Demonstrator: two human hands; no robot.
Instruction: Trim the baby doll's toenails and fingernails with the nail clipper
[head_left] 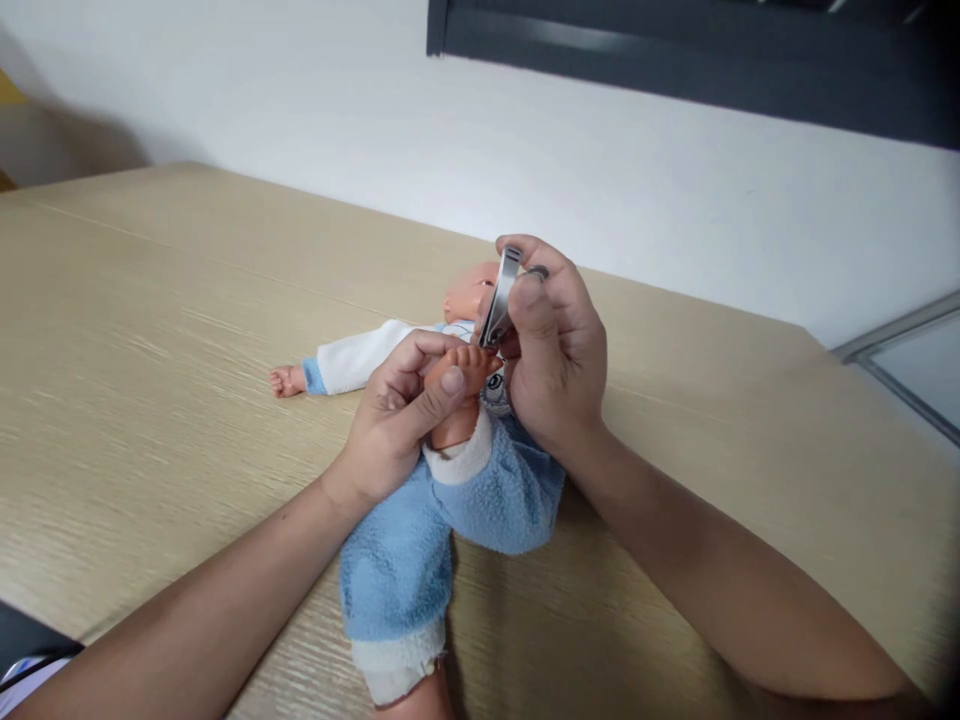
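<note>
A baby doll (495, 500) in blue fleece trousers and a white top lies on its back on the table, one leg raised and bent. My left hand (401, 410) is wrapped round the raised foot (469, 370), its thumb pressed against the sole side below the toes. Between the thumb and fingers of my right hand (559, 350) is a silver nail clipper (501, 300), lever up, its jaw end at the doll's toes. Whether the jaws touch a toe I cannot tell. My right hand and the clipper hide part of the doll's head and chest.
The wooden table (187, 300) runs back to a white wall (300, 100). A dark-framed window (675, 60) is above. The doll's outstretched arm (352, 355) lies to the left. A dark object (30, 640) sits at the lower left edge, and a metal frame (900, 335) stands at right.
</note>
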